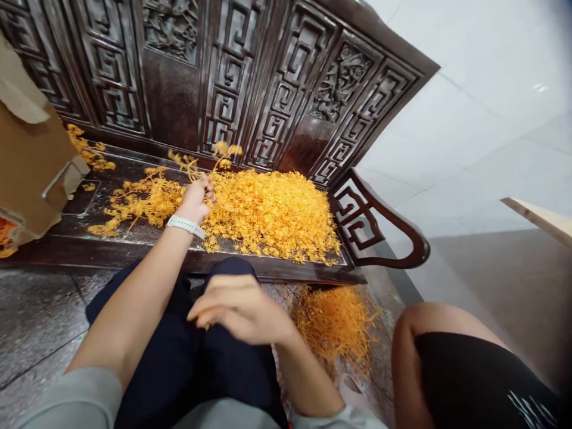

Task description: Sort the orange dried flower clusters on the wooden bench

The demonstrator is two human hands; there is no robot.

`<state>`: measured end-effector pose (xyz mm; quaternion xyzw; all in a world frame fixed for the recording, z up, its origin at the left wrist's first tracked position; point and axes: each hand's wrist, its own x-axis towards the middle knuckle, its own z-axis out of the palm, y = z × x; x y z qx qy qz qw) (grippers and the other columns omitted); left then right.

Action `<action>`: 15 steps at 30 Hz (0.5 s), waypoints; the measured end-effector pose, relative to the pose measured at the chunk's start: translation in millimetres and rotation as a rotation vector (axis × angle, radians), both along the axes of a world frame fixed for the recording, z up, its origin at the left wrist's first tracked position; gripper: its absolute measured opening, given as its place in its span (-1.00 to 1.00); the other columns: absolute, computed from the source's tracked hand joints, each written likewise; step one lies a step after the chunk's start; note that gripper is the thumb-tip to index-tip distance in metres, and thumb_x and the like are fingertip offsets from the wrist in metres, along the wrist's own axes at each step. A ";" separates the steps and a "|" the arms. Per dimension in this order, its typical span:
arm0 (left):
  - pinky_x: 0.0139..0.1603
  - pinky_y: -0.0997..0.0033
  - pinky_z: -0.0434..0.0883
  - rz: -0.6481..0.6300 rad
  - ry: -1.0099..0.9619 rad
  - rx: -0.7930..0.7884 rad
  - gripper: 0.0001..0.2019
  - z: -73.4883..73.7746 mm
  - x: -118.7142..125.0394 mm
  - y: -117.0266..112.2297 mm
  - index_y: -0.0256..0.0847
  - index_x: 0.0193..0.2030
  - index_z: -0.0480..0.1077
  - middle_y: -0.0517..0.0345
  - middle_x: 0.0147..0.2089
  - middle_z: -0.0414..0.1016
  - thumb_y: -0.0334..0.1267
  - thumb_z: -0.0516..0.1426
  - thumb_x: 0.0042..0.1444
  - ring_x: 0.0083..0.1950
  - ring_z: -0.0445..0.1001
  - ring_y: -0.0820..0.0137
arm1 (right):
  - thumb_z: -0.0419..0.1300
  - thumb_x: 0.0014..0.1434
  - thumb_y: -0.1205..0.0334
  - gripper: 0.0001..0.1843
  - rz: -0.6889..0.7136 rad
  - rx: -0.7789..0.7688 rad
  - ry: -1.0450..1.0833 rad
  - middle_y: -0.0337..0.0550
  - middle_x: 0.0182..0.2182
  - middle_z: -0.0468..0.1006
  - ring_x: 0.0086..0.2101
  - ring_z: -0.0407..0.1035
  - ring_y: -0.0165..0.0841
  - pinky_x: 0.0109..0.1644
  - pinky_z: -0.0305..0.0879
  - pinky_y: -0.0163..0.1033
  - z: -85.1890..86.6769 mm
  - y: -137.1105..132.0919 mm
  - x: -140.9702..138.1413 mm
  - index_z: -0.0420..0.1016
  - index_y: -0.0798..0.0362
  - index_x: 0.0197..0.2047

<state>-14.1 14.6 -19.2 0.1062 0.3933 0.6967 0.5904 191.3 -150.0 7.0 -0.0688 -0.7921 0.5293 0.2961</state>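
Observation:
My left hand (196,199), with a white band (186,226) at the wrist, reaches over the bench seat and pinches a yellow flower sprig (226,152). Its stems and small heads stick up past my fingers. Just right of that hand lies a big heap of yellow flower heads (277,214). Branched yellow sprigs (145,199) lie loose on its left. My right hand (243,307) hangs over my knees in front of the bench, fingers curled together and smeared by motion. A small orange-yellow bit shows under its fingertips, too blurred to name.
A dark carved wooden bench (172,98) has an armrest (379,232) at its right end. A torn cardboard box (33,155) stands on the left. Bare orange stems (337,322) are piled on the floor below. Another person's knee (429,328) is close at right.

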 end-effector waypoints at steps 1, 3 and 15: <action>-0.66 0.59 0.07 -0.016 -0.001 0.025 -0.75 0.8 -2.5 -1.4 -0.23 -0.31 0.32 0.42 -0.59 0.16 -0.29 0.19 0.45 -0.69 0.03 0.62 | 0.25 0.48 0.13 -0.82 -0.099 -0.111 0.078 -0.17 -0.35 0.59 -0.41 0.45 -0.42 -0.29 0.44 -0.29 3.0 9.5 5.3 0.66 0.00 -0.08; -0.66 0.59 0.10 -0.049 -0.012 0.052 -0.78 2.9 -0.3 -7.1 -0.25 -0.26 0.37 0.44 -0.58 0.15 -0.26 0.24 0.43 -0.69 0.03 0.62 | 0.24 0.45 -0.14 -0.65 -0.410 -0.414 0.294 -0.23 -0.44 0.51 -0.50 0.33 -0.44 -0.43 0.34 -0.31 2.7 48.5 15.8 0.63 -0.03 -0.08; -0.69 0.59 0.06 -0.371 0.002 0.036 -0.68 2.2 39.9 -31.1 -0.25 -0.40 0.29 0.40 -0.63 0.05 -0.35 0.13 0.46 -0.70 -0.01 0.60 | 0.48 0.16 -0.16 -0.47 -0.725 -0.784 0.370 -0.24 -0.20 0.61 -0.40 0.42 -0.50 -0.32 0.36 -0.37 -48.6 141.5 -11.5 0.46 -0.02 0.01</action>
